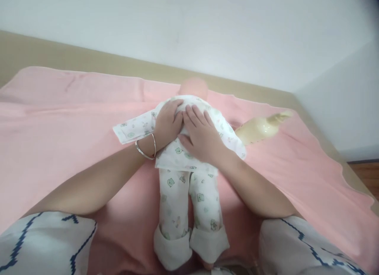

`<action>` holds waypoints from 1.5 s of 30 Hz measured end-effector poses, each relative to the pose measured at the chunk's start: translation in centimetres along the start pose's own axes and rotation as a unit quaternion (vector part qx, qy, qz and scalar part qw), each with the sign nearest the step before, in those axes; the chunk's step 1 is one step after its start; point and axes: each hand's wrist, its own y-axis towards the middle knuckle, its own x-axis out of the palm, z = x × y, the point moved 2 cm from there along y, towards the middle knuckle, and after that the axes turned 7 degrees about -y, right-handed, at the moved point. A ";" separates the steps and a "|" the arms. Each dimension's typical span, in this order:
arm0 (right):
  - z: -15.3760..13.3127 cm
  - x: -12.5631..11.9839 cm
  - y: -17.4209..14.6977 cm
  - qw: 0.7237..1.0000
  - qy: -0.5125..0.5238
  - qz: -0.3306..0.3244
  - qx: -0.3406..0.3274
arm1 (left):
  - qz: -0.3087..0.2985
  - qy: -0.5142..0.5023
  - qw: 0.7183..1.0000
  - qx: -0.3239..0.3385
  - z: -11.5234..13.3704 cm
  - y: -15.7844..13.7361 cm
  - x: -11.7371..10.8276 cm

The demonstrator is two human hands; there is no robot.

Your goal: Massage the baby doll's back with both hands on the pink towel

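A baby doll [186, 164] in a white top and trousers with small green animal prints lies on a pink blanket [74, 141]. Its bald head [194, 87] points away from me; the face does not show. My left hand [168, 123] rests on the upper left of its torso, fingers stretched out, with a silver bangle at the wrist. Beside it my right hand [199, 133] lies flat on the middle of the torso, fingers slightly spread. Thumb and fingertips of the two hands almost meet. Neither grips the cloth visibly.
A glossy cream-yellow object [263, 127] with a tapered tip lies by the doll's right-hand sleeve; I cannot make out its kind. The blanket covers a beige surface [118, 62] that borders a white wall [183, 30]. Wooden floor [365, 176] shows at the far right.
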 end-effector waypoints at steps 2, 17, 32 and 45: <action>1.4 0.2 0.9 0.999 0.033 0.001 -0.004 | -0.003 -0.001 1.000 0.006 0.0 0.0 0.0; -1.0 0.7 -0.3 0.996 -0.003 0.037 0.080 | -0.005 -0.005 1.000 0.002 0.1 -0.1 0.1; 5.5 1.2 2.9 0.989 0.089 0.039 0.107 | -0.014 -0.013 1.000 -0.008 0.2 -0.2 -0.1; -1.9 0.8 -0.8 0.996 0.015 0.072 0.049 | -0.004 -0.002 1.000 0.014 0.0 -0.1 -0.1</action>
